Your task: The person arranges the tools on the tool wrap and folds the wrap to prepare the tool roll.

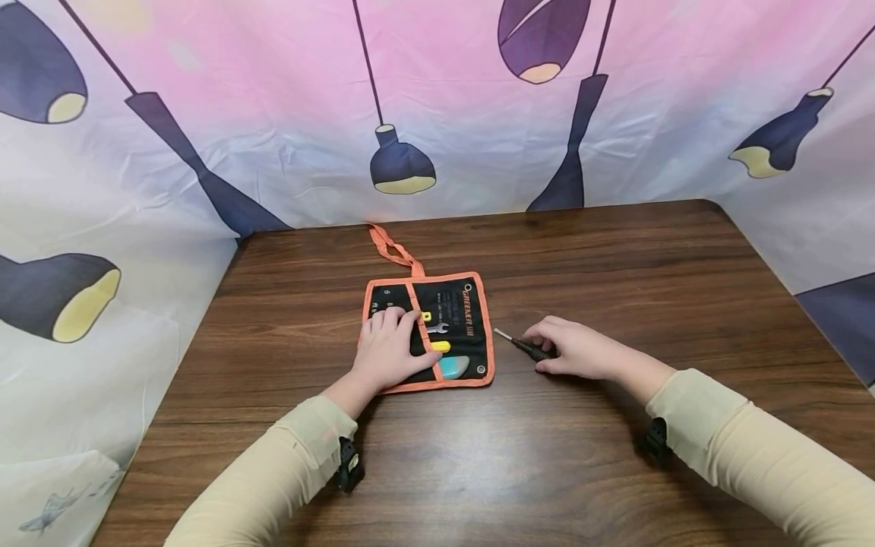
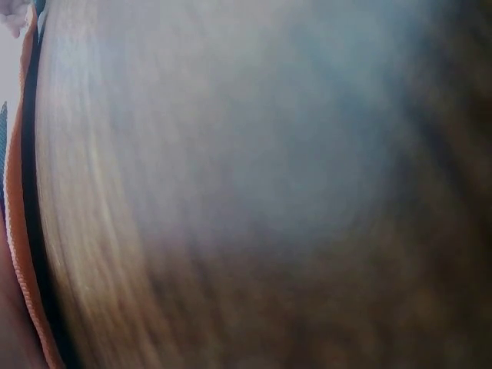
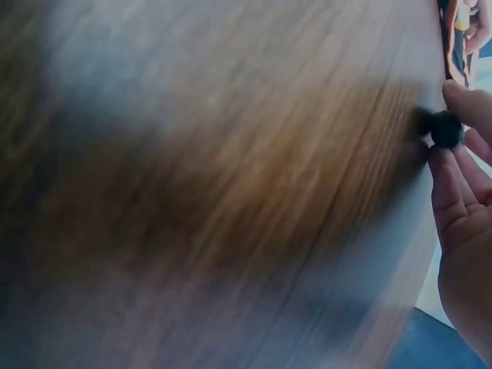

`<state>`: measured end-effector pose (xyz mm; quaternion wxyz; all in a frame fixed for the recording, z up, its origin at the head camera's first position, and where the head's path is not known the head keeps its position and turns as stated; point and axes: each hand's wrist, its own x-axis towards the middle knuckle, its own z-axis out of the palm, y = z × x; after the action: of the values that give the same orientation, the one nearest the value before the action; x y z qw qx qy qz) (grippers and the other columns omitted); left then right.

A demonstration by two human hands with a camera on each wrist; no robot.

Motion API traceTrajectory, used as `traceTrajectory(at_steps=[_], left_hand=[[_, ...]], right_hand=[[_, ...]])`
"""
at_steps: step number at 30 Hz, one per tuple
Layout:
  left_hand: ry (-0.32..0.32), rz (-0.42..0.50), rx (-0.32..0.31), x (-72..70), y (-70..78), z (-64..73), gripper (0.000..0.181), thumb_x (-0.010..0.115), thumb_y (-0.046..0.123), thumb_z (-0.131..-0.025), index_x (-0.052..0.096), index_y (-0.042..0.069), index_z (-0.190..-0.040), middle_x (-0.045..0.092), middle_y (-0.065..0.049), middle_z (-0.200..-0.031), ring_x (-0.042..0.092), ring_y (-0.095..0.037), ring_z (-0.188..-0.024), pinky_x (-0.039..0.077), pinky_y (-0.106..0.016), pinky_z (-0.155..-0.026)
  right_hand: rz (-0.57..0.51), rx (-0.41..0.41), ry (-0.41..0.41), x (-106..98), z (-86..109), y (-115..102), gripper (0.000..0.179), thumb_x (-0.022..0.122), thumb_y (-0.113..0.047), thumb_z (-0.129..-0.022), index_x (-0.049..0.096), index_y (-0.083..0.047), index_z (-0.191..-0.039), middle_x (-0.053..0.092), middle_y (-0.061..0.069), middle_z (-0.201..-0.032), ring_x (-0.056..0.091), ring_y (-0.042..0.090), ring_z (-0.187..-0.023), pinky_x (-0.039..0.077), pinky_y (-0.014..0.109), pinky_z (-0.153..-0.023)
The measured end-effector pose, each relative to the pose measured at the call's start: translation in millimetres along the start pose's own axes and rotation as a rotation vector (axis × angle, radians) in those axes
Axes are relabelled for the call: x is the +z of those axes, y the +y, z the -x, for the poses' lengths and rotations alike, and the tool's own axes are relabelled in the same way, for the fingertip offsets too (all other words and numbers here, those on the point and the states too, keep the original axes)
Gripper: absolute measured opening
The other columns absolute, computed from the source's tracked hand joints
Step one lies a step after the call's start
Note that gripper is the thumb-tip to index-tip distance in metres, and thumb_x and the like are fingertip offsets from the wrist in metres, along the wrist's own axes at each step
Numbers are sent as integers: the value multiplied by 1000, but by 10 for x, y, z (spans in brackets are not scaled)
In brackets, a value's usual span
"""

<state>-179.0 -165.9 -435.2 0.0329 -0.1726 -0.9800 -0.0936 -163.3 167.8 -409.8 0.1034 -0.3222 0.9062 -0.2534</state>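
While the left grip (image 1: 386,349) lies loosely spread across an orange-edged tool pouch (image 1: 461,342) nearer the tabletop's (image 1: 615,266) left edge, the right grip (image 1: 574,347) has thumb and fingers curled round a black-handled screwdriver (image 1: 529,349), its tip (image 1: 502,334) just beside the pouch's right side.

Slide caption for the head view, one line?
Left grip rests on an orange-trimmed tool pouch; right grip pinches a dark-handled screwdriver beside it.

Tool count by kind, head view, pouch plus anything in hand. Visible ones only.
Black-handled screwdriver, in right hand: 1
Wrench, in pouch: 1
Yellow tool ends, in pouch: 2
Teal tool end, in pouch: 1
Total: 5
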Motion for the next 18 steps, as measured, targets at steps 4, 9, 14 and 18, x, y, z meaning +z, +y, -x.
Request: traceTrajectory(at_steps=[4, 9, 14, 18], left_hand=[[-7, 0, 0, -1, 0, 7, 83, 51, 73, -75, 49, 16, -135, 42, -10, -125, 34, -31, -114, 28, -48, -92], [-2, -7, 2, 5, -5, 9, 83, 51, 73, -75, 48, 16, -135, 42, -10, -125, 35, -31, -114, 29, -48, -92], [7, -6, 5, 3, -1, -1, 84, 51, 73, -74, 48, 16, -136, 42, -10, -124, 35, -30, -112, 29, -48, -91], [3, -14, 2, 6, -1, -1, 84, 51, 73, -75, 48, 16, -136, 42, -10, -125, 35, -30, -113, 29, -48, -92]], right_hand=[[22, 12, 20, 6, -16, 36, 32, 71, -15, -83, 61, -10, -114, 56, -2, -96, 56, 11, -85, 47, 33, -75], [57, 13, 69, 10, -39, 61, 28, 70, -15, -83, 63, -9, -110, 55, -3, -91, 55, 10, -83, 46, 32, -72], [61, 20, 108, -6, -51, 83, 28, 69, -13, -84, 62, -7, -111, 56, -3, -92, 55, 11, -82, 46, 32, -72], [64, 10, 124, -23, -79, 99, 28, 69, -13, -84, 62, -6, -110, 56, -2, -92, 55, 12, -83, 46, 33, -72]])
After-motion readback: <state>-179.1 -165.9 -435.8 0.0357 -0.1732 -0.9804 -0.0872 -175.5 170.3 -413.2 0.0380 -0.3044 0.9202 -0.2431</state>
